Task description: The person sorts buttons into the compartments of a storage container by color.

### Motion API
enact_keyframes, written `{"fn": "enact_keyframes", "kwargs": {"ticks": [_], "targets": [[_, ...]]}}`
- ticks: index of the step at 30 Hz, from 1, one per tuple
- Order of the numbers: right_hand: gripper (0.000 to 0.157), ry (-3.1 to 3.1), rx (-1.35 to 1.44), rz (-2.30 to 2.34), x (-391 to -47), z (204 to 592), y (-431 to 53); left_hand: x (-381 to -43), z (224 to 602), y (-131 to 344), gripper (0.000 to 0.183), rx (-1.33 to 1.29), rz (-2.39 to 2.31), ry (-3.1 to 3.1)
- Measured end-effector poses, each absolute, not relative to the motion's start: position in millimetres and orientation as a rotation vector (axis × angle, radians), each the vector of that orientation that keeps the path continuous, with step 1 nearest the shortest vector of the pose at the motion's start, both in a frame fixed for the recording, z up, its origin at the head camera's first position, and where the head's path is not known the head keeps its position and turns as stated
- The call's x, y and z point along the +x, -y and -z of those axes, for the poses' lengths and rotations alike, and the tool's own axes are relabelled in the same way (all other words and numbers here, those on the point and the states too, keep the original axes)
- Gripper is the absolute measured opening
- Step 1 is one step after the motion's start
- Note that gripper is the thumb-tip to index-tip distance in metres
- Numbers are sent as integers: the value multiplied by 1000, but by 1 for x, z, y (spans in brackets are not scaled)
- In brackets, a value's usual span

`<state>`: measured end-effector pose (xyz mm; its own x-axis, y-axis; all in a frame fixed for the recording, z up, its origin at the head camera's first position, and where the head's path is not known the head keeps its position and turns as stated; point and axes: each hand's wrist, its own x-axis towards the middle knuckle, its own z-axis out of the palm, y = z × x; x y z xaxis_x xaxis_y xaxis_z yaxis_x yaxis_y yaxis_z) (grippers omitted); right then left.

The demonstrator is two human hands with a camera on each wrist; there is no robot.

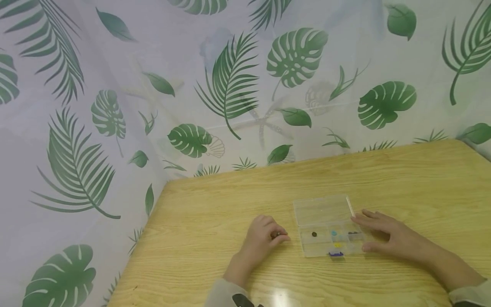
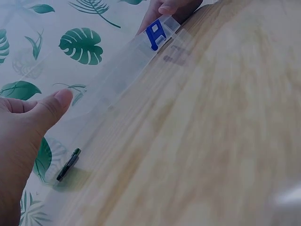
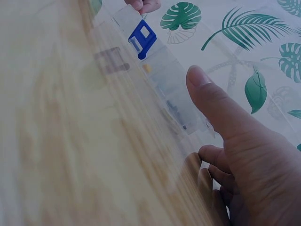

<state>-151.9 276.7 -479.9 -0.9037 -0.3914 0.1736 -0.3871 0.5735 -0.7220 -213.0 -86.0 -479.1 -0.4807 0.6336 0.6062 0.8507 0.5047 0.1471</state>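
Note:
A clear plastic compartment box (image 1: 317,250) lies on the table with its lid (image 1: 324,211) folded back and a blue clasp (image 1: 336,254) at the front. One compartment holds a small dark round piece (image 1: 314,234); others hold a light blue piece (image 1: 334,233), a yellow piece (image 1: 337,245) and dark pieces (image 1: 353,233). My left hand (image 1: 262,236) rests left of the box, fingers loosely bent. A small dark piece with a greenish end (image 2: 68,165) shows below its thumb. My right hand (image 1: 395,236) lies along the box's right side, thumb by the front corner, fingertips at the lid's edge.
The wood-grain table (image 1: 215,213) reaches back to a white wall covering (image 1: 245,85) printed with green leaves. Another stretch of this covering (image 1: 76,230) borders the table's left edge. Light glares off the tabletop near the front.

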Motion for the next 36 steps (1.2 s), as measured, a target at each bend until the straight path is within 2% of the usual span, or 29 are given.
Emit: {"fn": "enact_keyframes", "kwargs": {"ticks": [36], "targets": [[63,-2806,-701,1268,-152,480,-276,-212,466,11,19,-1344,464,2107]]}}
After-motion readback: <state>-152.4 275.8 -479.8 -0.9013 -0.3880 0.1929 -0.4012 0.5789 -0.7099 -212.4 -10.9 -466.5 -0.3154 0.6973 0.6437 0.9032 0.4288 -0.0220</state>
